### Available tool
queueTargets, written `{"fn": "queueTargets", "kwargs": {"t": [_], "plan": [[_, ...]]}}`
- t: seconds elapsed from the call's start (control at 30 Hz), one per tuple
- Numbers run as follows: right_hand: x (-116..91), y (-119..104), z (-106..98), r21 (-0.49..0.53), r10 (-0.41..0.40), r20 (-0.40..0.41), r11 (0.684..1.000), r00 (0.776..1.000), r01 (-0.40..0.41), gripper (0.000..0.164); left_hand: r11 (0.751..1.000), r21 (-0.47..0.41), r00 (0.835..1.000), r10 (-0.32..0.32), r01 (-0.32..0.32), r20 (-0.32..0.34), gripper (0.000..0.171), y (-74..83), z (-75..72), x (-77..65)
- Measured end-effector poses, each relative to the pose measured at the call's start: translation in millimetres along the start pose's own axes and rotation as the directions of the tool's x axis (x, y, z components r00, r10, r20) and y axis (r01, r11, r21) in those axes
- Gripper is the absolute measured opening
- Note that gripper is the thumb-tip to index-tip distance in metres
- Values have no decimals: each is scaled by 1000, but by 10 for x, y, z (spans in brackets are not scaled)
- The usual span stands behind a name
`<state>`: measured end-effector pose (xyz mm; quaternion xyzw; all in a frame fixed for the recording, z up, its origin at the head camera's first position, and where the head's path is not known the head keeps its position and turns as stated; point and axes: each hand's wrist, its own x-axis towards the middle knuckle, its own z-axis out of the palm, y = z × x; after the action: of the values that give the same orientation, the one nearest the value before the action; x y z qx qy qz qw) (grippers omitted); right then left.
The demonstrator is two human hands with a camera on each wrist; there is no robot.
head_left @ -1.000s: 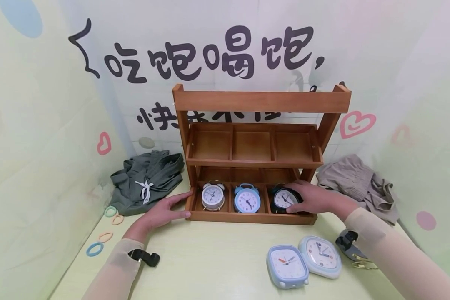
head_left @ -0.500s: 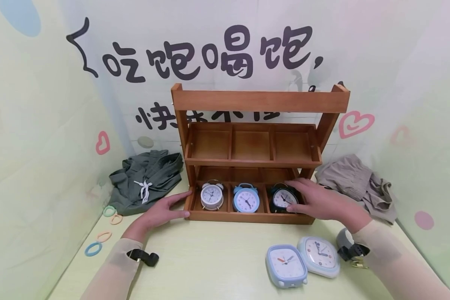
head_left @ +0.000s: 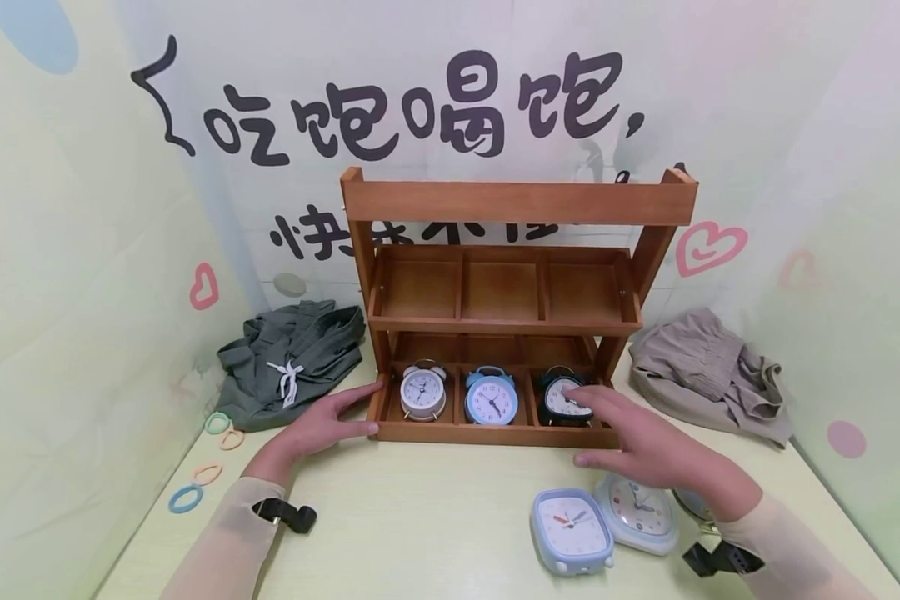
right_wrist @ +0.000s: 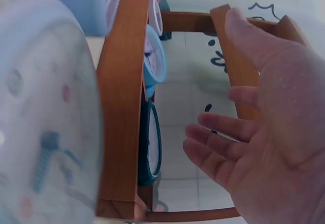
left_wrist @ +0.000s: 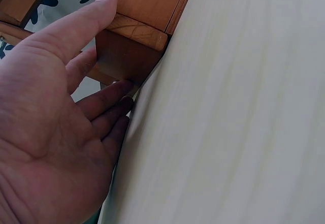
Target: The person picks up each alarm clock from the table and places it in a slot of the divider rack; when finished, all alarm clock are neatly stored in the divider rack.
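Note:
A brown wooden shelf [head_left: 502,326] stands at the back of the table. Its bottom tier holds a white alarm clock [head_left: 423,392], a light-blue alarm clock [head_left: 492,398] and a dark alarm clock [head_left: 562,397], one per compartment. My left hand [head_left: 322,425] touches the shelf's lower left corner, thumb at the front and fingers along the side. My right hand [head_left: 645,437], empty with fingers extended, hovers in front of the dark clock and hides its right edge. In the right wrist view a gap shows between the fingers [right_wrist: 218,148] and the dark clock [right_wrist: 151,148].
A blue square clock [head_left: 572,532] and a rounded clock [head_left: 637,510] lie at front right; another clock [head_left: 693,505] is mostly hidden by my right wrist. Dark green clothing [head_left: 292,362] and taupe clothing [head_left: 708,375] flank the shelf. Several hair ties, one blue [head_left: 186,498], lie left.
My right hand has let go of the dark clock and drawn back toward the front right. The clock stays in the right compartment. My left hand has stayed at the shelf's corner.

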<state>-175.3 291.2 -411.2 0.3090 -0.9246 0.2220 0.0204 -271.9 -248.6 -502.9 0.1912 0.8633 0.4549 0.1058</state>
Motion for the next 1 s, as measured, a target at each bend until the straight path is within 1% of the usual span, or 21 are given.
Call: {"fn": "queueTargets", "kwargs": {"t": [0.13,0.33,0.5,0.63,0.77,0.9,1.0], "plan": [[-106,-41,78,23,-40,37,999,998,39,90,1000,7,1000,5,-5,0,82,4,4,-2],[-249,-69,223,32,-147,42,989,988,146,97,1000,1,1000,-3,3,-1,83,14,10,-11],[-309,-87,306,47,-191,84,981,978,187,100,1000,4,1000,-12,12,-4,82,20,17,-8],[-337,-111,363,25,-237,98,972,967,235,101,1000,8,1000,-8,8,-3,82,17,22,-23],[-356,-126,415,-9,-267,119,963,956,270,99,1000,15,1000,-1,1,-2,82,14,18,-24],[-360,-118,447,-10,-279,149,959,948,284,95,1000,18,1000,2,-2,-1,82,12,8,-3],[-353,-116,456,-11,-277,170,959,946,283,96,1000,13,1000,-7,7,0,82,3,1,0]]}}
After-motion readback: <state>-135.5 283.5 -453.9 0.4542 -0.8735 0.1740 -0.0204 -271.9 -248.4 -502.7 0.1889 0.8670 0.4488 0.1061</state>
